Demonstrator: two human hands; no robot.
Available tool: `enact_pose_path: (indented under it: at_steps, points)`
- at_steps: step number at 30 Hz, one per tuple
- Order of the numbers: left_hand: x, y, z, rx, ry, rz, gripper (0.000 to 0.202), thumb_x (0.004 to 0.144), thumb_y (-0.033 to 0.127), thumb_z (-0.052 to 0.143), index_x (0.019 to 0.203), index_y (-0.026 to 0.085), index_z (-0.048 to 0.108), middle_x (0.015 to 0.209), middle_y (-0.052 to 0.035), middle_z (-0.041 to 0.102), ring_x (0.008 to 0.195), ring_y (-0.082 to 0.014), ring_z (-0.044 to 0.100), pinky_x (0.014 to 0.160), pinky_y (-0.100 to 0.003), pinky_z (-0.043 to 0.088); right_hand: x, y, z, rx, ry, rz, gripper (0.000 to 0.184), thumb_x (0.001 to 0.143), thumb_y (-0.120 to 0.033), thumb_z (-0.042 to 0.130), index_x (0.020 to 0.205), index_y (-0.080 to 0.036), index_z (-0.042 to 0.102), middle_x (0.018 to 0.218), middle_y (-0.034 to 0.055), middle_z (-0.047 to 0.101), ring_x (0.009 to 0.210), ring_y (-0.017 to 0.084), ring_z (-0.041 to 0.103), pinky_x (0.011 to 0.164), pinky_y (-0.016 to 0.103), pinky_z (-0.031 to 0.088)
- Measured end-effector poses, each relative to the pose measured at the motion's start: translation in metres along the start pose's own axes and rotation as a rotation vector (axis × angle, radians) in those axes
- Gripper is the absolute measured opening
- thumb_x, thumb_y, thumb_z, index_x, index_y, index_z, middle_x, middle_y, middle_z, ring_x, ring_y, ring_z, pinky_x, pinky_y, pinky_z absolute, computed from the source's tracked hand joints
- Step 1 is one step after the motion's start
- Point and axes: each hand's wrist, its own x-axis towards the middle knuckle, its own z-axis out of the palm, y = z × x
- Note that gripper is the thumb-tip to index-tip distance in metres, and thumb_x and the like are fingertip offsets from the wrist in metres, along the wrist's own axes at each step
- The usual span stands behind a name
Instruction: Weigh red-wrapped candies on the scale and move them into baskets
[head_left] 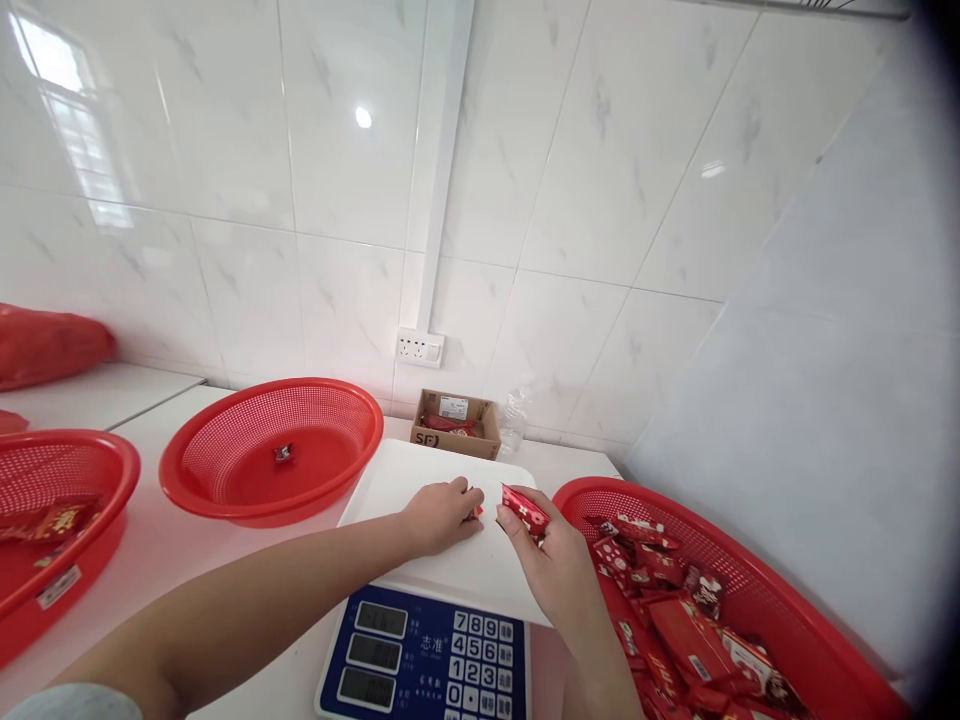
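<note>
Above the white pan of a digital scale point(420, 585), both hands are close together. My right hand point(551, 550) is closed on a red wrapped candy packet point(525, 510) with a light floral pattern. My left hand point(442, 515) has its fingers pinched round a small red piece point(475, 503), mostly hidden by the fingers, whose kind I cannot make out. Beside my right wrist stands a red basket point(720, 540) full of red snack packets point(690, 640).
A second red basket point(225, 410) behind my left arm holds one small dark packet point(283, 453). Another basket point(112, 470) at far left contains red-gold packets. By the wall are a cardboard box point(491, 435), a clear plastic item point(514, 415) and a socket point(420, 347).
</note>
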Motion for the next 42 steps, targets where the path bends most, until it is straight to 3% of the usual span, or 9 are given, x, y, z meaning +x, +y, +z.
enact_pose_path:
  at_steps: [5,9,16,22,24,27,29,35,42]
  points:
    - [-0.011,-0.015,-0.01,-0.1,0.062,-0.065,0.011,0.081,0.025,0.048,0.089,0.024,0.056,0.088,0.0001,0.06,0.071,-0.0149,0.06,0.061,-0.024,0.043,-0.001,0.002,-0.002,-0.014,-0.005,0.009,0.045,0.082,-0.055,0.046,0.105,-0.02,0.062,0.089,0.0058,0.071,0.076,0.02,0.064,0.069,0.028,0.048]
    - [-0.03,-0.049,-0.031,-0.143,0.185,-0.227,0.012,0.081,0.019,0.042,0.084,0.022,0.054,0.087,-0.0009,0.059,0.072,-0.014,0.058,0.063,-0.023,0.044,-0.001,0.003,-0.002,-0.005,-0.001,0.012,0.046,0.082,-0.055,0.046,0.105,-0.019,0.062,0.086,0.0058,0.07,0.076,0.02,0.064,0.069,0.028,0.047]
    - [-0.075,-0.112,-0.063,-0.127,0.336,-0.54,0.019,0.086,0.034,0.037,0.091,0.023,0.052,0.093,-0.0028,0.061,0.075,-0.0176,0.059,0.057,-0.025,0.043,0.0,0.003,0.003,-0.042,-0.011,0.008,0.045,0.082,-0.055,0.045,0.105,-0.02,0.062,0.081,0.0044,0.07,0.069,0.018,0.062,0.064,0.026,0.047]
    - [-0.1,-0.14,-0.069,-0.102,0.294,-0.682,0.041,0.088,0.043,0.029,0.113,0.018,0.05,0.104,-0.0123,0.061,0.071,-0.0222,0.062,0.052,-0.031,0.045,-0.001,0.003,0.006,-0.068,-0.018,0.001,0.046,0.082,-0.055,0.044,0.106,-0.02,0.062,0.077,0.0041,0.07,0.065,0.018,0.061,0.061,0.026,0.046]
    - [-0.099,-0.137,-0.066,-0.105,0.271,-0.639,0.042,0.088,0.043,0.033,0.118,0.018,0.05,0.111,-0.0132,0.06,0.087,-0.0256,0.063,0.067,-0.035,0.049,-0.001,0.002,0.006,-0.07,-0.027,0.006,0.044,0.083,-0.055,0.044,0.105,-0.021,0.062,0.078,0.0032,0.07,0.065,0.017,0.06,0.061,0.026,0.046]
    - [-0.089,-0.117,-0.055,-0.104,0.25,-0.505,0.04,0.088,0.041,0.037,0.119,0.021,0.052,0.127,-0.0106,0.053,0.118,-0.0277,0.048,0.092,-0.039,0.042,0.0,0.001,0.008,-0.059,-0.051,0.022,0.043,0.082,-0.054,0.045,0.105,-0.022,0.061,0.079,0.0027,0.069,0.065,0.018,0.061,0.062,0.027,0.046]
    - [-0.08,-0.098,-0.047,-0.124,0.207,-0.397,0.039,0.088,0.04,0.039,0.118,0.021,0.053,0.129,-0.0088,0.053,0.121,-0.0252,0.046,0.098,-0.038,0.039,0.0,0.001,0.01,-0.048,-0.084,0.029,0.041,0.082,-0.053,0.046,0.104,-0.022,0.061,0.081,0.0032,0.07,0.069,0.019,0.062,0.064,0.028,0.046]
    - [-0.06,-0.06,-0.024,-0.167,0.068,-0.172,0.031,0.086,0.023,0.042,0.112,0.025,0.059,0.116,-0.0038,0.063,0.105,-0.0198,0.058,0.089,-0.031,0.045,0.002,0.007,0.025,0.002,-0.235,0.041,0.039,0.079,-0.043,0.052,0.114,-0.026,0.057,0.104,0.0026,0.066,0.092,0.021,0.061,0.081,0.032,0.045]
    - [-0.067,-0.067,-0.036,-0.104,0.17,-0.246,0.029,0.084,0.016,0.04,0.095,0.023,0.065,0.103,-0.0048,0.066,0.096,-0.0208,0.06,0.082,-0.032,0.047,0.008,0.021,0.03,-0.111,-0.183,0.12,0.051,0.082,-0.041,0.046,0.13,-0.024,0.044,0.123,0.0071,0.057,0.1,0.024,0.058,0.086,0.04,0.044]
